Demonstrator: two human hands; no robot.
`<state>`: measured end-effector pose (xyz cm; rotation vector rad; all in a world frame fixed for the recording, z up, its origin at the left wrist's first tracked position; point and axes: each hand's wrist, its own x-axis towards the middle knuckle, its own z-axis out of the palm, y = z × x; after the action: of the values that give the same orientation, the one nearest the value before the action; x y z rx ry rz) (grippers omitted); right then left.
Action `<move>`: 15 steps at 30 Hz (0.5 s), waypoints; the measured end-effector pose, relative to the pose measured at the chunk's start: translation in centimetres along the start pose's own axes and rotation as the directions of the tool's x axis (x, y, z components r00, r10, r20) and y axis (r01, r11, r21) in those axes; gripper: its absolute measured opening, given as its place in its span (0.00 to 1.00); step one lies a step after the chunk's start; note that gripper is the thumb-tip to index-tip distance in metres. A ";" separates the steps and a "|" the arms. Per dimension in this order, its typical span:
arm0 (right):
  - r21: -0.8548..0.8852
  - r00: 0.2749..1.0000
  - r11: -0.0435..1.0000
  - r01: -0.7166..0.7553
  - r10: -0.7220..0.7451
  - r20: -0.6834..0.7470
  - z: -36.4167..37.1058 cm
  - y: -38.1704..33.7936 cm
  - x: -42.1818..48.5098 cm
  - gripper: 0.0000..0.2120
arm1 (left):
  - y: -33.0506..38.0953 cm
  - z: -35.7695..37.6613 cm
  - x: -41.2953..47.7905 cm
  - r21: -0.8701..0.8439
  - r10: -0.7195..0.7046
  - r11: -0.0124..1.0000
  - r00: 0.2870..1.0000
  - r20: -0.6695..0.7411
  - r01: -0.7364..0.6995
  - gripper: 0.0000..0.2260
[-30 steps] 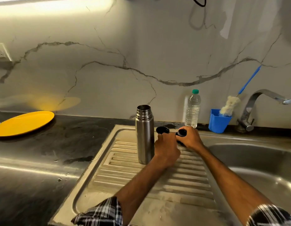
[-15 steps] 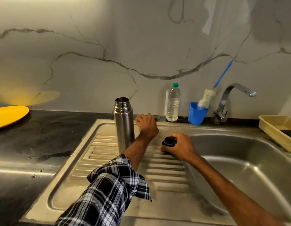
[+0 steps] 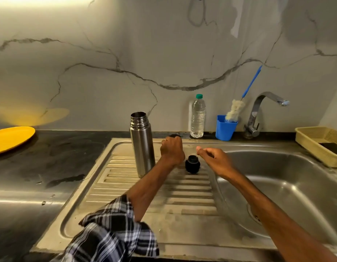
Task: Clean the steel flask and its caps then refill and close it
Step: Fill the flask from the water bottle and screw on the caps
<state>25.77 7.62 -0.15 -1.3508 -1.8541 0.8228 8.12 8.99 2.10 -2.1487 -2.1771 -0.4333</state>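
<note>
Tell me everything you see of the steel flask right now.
The steel flask stands upright on the ribbed drainboard. It has a brushed-metal cylindrical body and a narrower ringed neck, and its mouth is open with no cap on. Its contents are not visible. The left hand is close on its right; contact cannot be told.

Silver flask (image 3: pixel 143 148), black stopper (image 3: pixel 192 164)

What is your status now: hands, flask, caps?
Left hand curled at a dark cap, grip unclear; right hand open, empty. Steel flask upright, uncapped, on drainboard; black stopper stands free between hands. Nothing blocking.
</note>
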 end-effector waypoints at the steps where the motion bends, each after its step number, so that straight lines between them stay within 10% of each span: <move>1: 0.006 1.000 1.000 0.005 -0.005 -0.009 -0.1 0.0 -0.2 0.37 | 0.0 -0.5 -1.0 -0.036 -0.004 0.999 1.000 0.012 0.004 0.15; 15: 0.083 0.997 0.997 -0.007 0.013 -0.077 0.0 -1.5 -2.3 0.24 | -1.7 -0.9 -8.1 -0.122 0.057 0.992 0.990 0.126 -0.041 0.20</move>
<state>25.56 5.05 0.68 -1.3225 -1.7359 0.8314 6.57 0.93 0.82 -2.3502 -2.2110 -0.4440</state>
